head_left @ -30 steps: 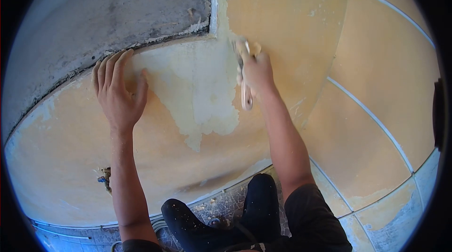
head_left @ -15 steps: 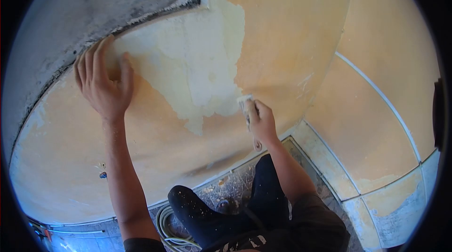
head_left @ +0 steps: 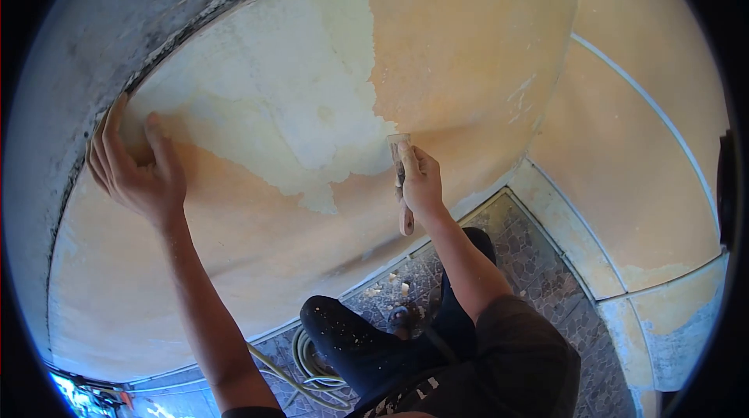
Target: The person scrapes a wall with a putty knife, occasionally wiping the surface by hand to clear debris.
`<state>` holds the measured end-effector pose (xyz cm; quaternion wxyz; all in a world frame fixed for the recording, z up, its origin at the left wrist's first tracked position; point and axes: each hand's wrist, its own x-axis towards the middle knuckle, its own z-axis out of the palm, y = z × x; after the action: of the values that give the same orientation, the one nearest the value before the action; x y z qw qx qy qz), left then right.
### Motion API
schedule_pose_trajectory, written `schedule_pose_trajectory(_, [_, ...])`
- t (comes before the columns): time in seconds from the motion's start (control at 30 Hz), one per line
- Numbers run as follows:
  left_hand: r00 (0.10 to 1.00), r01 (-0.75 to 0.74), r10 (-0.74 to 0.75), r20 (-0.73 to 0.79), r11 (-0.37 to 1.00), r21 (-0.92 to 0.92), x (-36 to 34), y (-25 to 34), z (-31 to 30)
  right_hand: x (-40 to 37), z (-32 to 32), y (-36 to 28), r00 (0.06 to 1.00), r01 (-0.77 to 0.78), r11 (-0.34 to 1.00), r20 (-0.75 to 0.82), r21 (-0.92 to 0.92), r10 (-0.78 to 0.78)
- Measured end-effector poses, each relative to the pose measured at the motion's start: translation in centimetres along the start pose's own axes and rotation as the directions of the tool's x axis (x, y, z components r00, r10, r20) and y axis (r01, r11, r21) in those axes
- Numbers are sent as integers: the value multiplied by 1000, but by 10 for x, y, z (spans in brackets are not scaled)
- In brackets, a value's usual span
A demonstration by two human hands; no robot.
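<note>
My right hand [head_left: 423, 186] is closed round a paint scraper [head_left: 406, 220], its blade up against the wall at the border of the peeled area. Orange paint [head_left: 476, 43] covers the wall to the right and below. A pale stripped patch [head_left: 292, 82] with ragged edges spreads above and left of the blade. At the far left, my left hand [head_left: 144, 177] holds nothing. Its fingers stretch up to the dark edge of the wall and the thumb stands apart.
A rough grey surface [head_left: 156, 12] borders the wall at upper left. To the right is an adjoining orange wall [head_left: 624, 145] with a pale line across it. A coiled hose [head_left: 308, 359] lies by my knees. Paint flakes [head_left: 405, 288] are scattered on the patterned floor [head_left: 538, 281].
The view has shifted, so the wall and my left hand appear farther left. The scraper now stands more upright, its blade at the patch's lower right border. More floor shows.
</note>
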<state>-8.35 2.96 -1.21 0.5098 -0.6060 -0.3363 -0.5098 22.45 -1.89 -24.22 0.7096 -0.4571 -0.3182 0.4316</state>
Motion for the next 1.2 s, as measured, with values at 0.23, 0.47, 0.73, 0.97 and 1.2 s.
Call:
schedule_pose_trajectory(0.23, [998, -52, 53, -28, 998, 27, -1, -8, 5, 5, 1, -14, 999, -24, 999, 26, -28, 25])
schedule_pose_trajectory(0.47, [999, -30, 29, -42, 1000, -9, 1, -9, 8, 5, 0, -10, 999, 14, 999, 42, -29, -12])
schedule_pose_trajectory(0.73, [1000, -9, 9, -19, 1000, 2, 1, -9, 7, 4, 0, -7, 999, 19, 1000, 31, -21, -18])
schedule_pose_trajectory(0.97, [1000, 4, -4, -3, 1000, -6, -3, -12, 5, 3, 3, -14, 1000, -2, 1000, 17, -14, 2])
schedule_pose_trajectory(1.2, [1000, -9, 9, -20, 1000, -17, 0, -10, 5, 4, 5, -15, 999, 34, 999, 12, -33, -33])
